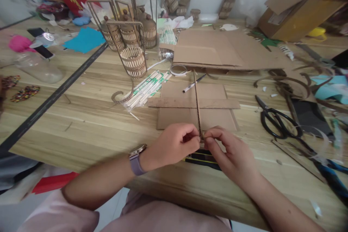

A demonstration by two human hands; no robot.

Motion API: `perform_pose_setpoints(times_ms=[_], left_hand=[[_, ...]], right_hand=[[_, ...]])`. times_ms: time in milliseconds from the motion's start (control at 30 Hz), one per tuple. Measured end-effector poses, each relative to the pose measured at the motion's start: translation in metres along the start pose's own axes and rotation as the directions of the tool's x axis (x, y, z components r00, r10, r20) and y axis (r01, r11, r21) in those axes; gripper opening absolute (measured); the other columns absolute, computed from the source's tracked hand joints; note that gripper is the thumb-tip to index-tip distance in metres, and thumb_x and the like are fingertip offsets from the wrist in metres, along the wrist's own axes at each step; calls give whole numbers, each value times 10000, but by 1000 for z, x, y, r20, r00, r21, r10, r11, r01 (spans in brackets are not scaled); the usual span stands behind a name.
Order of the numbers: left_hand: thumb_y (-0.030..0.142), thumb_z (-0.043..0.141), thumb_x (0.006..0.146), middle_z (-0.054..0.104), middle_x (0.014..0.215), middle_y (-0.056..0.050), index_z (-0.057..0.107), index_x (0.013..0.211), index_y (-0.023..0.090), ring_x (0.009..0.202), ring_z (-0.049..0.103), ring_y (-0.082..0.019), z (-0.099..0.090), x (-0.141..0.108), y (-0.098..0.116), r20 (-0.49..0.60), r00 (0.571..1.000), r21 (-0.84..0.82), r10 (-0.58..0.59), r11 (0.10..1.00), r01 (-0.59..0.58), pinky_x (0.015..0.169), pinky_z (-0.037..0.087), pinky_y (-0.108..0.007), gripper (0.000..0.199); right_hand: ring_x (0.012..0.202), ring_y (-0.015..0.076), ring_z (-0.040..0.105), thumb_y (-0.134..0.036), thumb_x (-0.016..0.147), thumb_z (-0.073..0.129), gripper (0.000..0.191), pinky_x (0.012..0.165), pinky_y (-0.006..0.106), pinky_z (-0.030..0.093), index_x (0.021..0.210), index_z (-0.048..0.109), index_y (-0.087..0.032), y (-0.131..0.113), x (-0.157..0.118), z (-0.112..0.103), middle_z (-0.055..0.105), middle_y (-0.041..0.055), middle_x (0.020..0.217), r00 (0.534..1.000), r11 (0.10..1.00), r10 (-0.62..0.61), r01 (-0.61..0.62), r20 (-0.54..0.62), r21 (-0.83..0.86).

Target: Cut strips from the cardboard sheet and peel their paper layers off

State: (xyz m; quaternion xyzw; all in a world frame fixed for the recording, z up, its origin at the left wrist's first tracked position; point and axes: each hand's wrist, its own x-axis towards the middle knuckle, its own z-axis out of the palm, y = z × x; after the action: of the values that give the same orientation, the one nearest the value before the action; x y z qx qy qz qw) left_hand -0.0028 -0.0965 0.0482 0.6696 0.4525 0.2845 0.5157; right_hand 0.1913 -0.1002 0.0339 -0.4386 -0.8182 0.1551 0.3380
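My left hand point(181, 139) and my right hand point(231, 152) meet near the table's front edge. Both pinch the near end of a narrow corrugated cardboard strip point(198, 105), seen edge-on and running away from me. Beneath it lie a flat cardboard sheet point(176, 117) and a wider cardboard strip point(174, 103) set crosswise. A pen point(194, 83) rests on the sheet beside the narrow strip. Partly hidden under my fingers is a dark object with yellow lines point(203, 157). My fingertips cover the exact spot where the strip is gripped.
Black scissors point(281, 117) lie at right, near curled cardboard strips point(288, 79). Packaged white sticks point(148, 88) are at left of the sheet. Behind stand small lantern-like baskets in frames point(133, 61), stacked cardboard point(209, 49) and a cardboard box point(296, 14). A glass jar point(38, 67) lies far left.
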Motion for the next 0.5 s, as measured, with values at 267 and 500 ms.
perform_pose_setpoints(times_ms=[267,500], left_hand=[[270,520,876,510,664,54,543,760,185,614,454,-92,1,0,-3,-12,999,-31,-35,999,35,548,340,-200,146],[250,543,878,542,679,42,560,759,188,630,482,-99,0,-1,-1,-10,1000,72,30,997,-29,554,361,-197,135]], right_hand=[[710,154,724,-257,962,562,91,591,268,539,1006,641,-268,-3,-4,2,755,-8,828,994,995,-84,81,-75,-50],[676,155,695,-253,992,497,160,587,286,517,935,646,-261,0,-6,1,739,0,798,994,990,-88,81,-65,-112]])
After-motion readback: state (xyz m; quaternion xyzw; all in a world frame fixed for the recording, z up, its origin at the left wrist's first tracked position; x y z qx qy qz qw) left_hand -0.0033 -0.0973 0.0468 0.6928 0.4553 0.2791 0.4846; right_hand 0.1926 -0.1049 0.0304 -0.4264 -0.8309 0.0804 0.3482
